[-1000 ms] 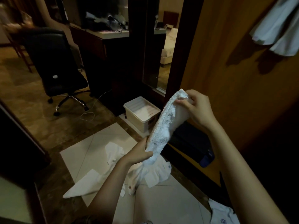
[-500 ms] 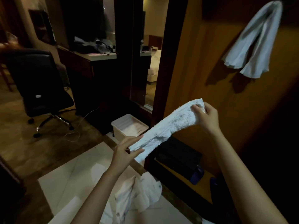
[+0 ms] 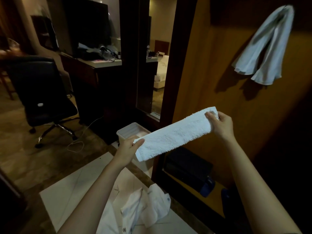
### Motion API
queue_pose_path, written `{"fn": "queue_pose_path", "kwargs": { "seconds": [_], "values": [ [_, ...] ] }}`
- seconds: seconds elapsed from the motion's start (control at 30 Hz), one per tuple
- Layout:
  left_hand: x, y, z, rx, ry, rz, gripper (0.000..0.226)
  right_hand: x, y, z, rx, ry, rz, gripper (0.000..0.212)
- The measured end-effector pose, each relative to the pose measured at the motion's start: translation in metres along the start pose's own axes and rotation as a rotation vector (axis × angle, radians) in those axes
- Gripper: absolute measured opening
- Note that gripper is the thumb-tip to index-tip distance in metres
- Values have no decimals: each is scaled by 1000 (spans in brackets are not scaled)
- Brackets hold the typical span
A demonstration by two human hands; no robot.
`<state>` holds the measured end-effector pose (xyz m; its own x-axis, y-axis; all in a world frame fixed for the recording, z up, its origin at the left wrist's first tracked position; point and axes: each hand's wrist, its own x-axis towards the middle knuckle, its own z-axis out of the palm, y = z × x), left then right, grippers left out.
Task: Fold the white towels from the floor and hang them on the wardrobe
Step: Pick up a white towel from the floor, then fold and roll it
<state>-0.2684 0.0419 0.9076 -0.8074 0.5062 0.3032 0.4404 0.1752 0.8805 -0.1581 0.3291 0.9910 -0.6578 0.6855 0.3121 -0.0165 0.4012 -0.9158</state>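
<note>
A white towel [image 3: 175, 134], folded into a long flat strip, stretches between both hands in front of the wooden wardrobe [image 3: 219, 68]. My left hand [image 3: 128, 149] pinches its lower left end, thumb on top. My right hand [image 3: 221, 124] grips the upper right end. Another white towel [image 3: 265, 48] hangs folded over a hook high on the wardrobe's face, at the upper right. More white cloth [image 3: 143, 210] lies crumpled on the pale floor tiles below my arms.
A white plastic bin [image 3: 133, 130] stands on the floor just behind the held towel. A black office chair [image 3: 42, 93] and a dark desk [image 3: 94, 70] stand to the left. A dark bag [image 3: 187, 168] lies in the wardrobe's open bottom.
The towel has gone from hanging bunched and near upright to a flat strip pulled out between both hands. The view has lifted, bringing the hung towel fully into sight.
</note>
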Motion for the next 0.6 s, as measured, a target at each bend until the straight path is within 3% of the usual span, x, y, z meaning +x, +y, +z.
{"fn": "queue_pose_path", "kwargs": {
  "seconds": [0.07, 0.13, 0.2, 0.3, 0.5, 0.6],
  "values": [
    [9, 1, -1, -8, -28, -35, 23, 3, 4, -3, -11, -25, 41, 22],
    [17, -2, -3, -149, 58, -117, 6, 7, 4, -7, -14, -48, 77, 27],
    [23, -1, -2, -306, 190, -185, 22, 10, 2, -11, -19, -85, 97, 23],
    [39, 8, 10, -331, 235, -198, 36, 14, 1, -12, -32, -120, 95, 19],
    [83, 21, 58, -203, 341, -410, 37, 24, 6, -21, 15, -22, 100, 21],
    [94, 36, 81, -147, 331, -379, 38, 33, 10, -36, 12, 50, 90, 17]
  ]
}}
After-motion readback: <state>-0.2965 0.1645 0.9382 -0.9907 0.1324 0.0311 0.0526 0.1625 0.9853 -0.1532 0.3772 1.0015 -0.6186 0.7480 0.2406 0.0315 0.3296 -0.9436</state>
